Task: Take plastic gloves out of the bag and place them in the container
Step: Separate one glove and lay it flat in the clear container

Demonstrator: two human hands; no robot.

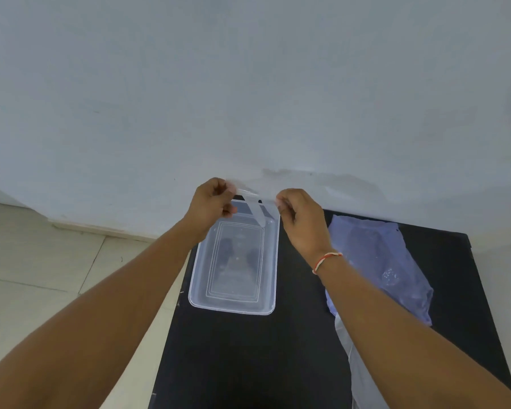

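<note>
Both hands are raised over the far end of the black table [248,349], and between them they stretch a thin, clear plastic glove [255,206]. The left hand [211,206] has its fingers curled shut, with the thumb and fingertips pinching one end of the glove; the right hand [303,221] is likewise closed, with its fingertips nipping the other end. The film runs taut from one pinch to the other, and a narrow strip of it hangs down from the middle of the span, just below and between the two sets of fingertips. Directly under the fingers lies the clear rectangular container [233,302], open side up, flat on the table; the hanging strip reaches down in front of its far rim, but whether it touches the rim cannot be told. To the right of the right hand's fingers, and nearer the person than they are, the translucent bluish bag [390,261] lies crumpled and flat on the table, well apart from the container, with the right forearm crossing in front of its near-left edge. A red and white thread band [326,262] circles the right wrist, behind the closed fingers. Beyond the fingers stands a pale wall [248,84], and to the left of the left forearm is light tiled floor [42,261]
</note>
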